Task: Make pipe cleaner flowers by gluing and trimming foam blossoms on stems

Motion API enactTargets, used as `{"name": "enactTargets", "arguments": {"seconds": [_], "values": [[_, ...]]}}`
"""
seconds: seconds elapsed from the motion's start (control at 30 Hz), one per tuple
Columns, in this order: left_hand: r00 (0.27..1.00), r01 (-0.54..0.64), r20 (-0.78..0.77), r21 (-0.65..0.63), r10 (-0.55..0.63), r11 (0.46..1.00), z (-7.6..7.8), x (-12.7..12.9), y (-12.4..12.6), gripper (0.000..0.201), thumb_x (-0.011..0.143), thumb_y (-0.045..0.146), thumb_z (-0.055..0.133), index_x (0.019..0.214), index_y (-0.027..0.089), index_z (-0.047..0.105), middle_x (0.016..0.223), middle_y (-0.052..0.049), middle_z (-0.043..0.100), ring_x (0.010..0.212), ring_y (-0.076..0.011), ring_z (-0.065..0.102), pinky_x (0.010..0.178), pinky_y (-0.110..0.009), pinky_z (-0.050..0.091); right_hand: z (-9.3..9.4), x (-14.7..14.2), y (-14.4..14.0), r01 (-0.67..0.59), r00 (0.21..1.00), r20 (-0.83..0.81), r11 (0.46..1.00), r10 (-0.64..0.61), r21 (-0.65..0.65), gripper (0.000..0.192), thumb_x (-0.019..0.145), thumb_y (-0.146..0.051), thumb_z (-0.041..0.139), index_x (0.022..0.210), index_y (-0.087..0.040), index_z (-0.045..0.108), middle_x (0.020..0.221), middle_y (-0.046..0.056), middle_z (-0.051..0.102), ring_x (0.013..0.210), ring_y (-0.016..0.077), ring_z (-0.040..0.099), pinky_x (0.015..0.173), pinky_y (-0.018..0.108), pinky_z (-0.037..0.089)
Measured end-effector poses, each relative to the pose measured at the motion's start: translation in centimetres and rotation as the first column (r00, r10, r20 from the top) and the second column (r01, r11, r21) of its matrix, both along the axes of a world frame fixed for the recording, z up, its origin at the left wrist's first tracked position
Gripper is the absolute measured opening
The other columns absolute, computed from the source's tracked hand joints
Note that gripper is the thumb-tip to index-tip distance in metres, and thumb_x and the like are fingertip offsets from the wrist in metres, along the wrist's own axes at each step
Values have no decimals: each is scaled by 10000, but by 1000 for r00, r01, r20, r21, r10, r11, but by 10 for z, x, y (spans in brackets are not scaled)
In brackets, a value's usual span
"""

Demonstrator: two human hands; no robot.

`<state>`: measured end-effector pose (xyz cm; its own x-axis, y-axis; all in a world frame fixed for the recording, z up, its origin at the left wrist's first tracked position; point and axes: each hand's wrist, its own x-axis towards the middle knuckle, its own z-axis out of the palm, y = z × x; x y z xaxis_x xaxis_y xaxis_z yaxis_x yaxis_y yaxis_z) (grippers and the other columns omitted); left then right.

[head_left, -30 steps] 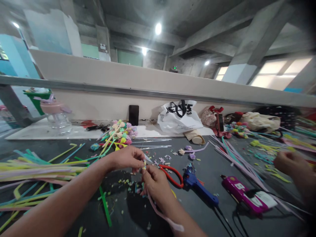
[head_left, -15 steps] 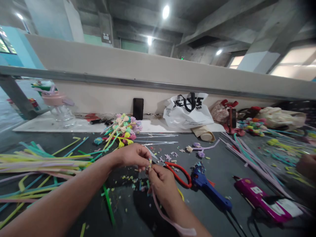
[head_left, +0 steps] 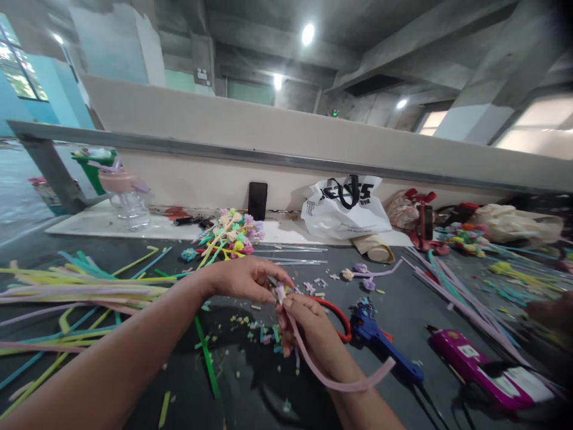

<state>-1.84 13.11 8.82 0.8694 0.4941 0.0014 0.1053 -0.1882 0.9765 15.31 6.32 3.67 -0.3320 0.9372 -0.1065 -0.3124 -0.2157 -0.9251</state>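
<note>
A pale pink pipe cleaner [head_left: 331, 382] curves down from my right hand [head_left: 313, 322], whose fingers are closed round its upper end. At that end sits a small whitish-pink tuft with a bit of yellow [head_left: 281, 292]. My left hand [head_left: 248, 278] pinches at this tuft with thumb and fingers, and the fingertips of both hands nearly meet. Red-handled scissors [head_left: 345, 325] lie just behind my right hand, partly hidden by it. To the right of them rests a blue glue gun [head_left: 387, 346]. Small cut scraps [head_left: 255, 328] are scattered below my hands.
Loose pipe cleaners [head_left: 80, 289] are heaped at left. Behind my hands lie a fuzzy flower bunch [head_left: 233, 230], a phone [head_left: 258, 201] and a white bag [head_left: 347, 209]. A magenta tool [head_left: 483, 364] is at right, near another person's blurred hand [head_left: 548, 313].
Both hands have shifted slightly right in the view, which itself has turned a little left. The pipe cleaner's free end has swung up and right, and the tuft shows more plainly.
</note>
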Motion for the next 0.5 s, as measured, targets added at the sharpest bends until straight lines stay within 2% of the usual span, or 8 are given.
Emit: {"name": "enactTargets", "arguments": {"seconds": [0.1, 0.17, 0.37, 0.5], "values": [[1000, -13, 9, 128, 12, 992, 0, 1, -1, 273, 718, 155, 612, 985, 211, 621, 1013, -32, 569, 872, -147, 570, 764, -265, 437, 1, 0, -1, -46, 999, 11, 999, 46, -3, 239, 753, -366, 587, 680, -139, 580, 511, -48, 489, 311, 41, 389, 311, 188, 439], [1000, -14, -2, 169, 14, 986, 1, 1, -1, 269, 704, 119, 599, 957, 206, 622, 1025, -29, 550, 870, -143, 563, 763, -263, 440, 2, -1, -1, -69, 998, 6, 998, 69, -10, 235, 756, -360, 582, 672, -141, 575, 510, -49, 486, 310, 38, 382, 312, 188, 443], [1000, 24, 6, 80, -24, 996, -5, 2, -1, 280, 697, 56, 548, 935, 200, 581, 848, 10, 568, 728, -101, 545, 646, -206, 424, 0, -3, -2, -82, 997, 9, 997, 82, -1, 233, 767, -361, 571, 681, -144, 567, 518, -47, 489, 320, 36, 368, 325, 195, 453], [1000, 19, 12, 50, -19, 999, -8, 2, 1, 229, 700, 56, 544, 890, 182, 566, 741, 27, 558, 675, -87, 533, 597, -178, 406, -7, -2, -2, -61, 993, 105, 993, 51, 98, 257, 819, -381, 514, 727, -146, 562, 562, -34, 517, 340, 43, 401, 352, 205, 464]]}}
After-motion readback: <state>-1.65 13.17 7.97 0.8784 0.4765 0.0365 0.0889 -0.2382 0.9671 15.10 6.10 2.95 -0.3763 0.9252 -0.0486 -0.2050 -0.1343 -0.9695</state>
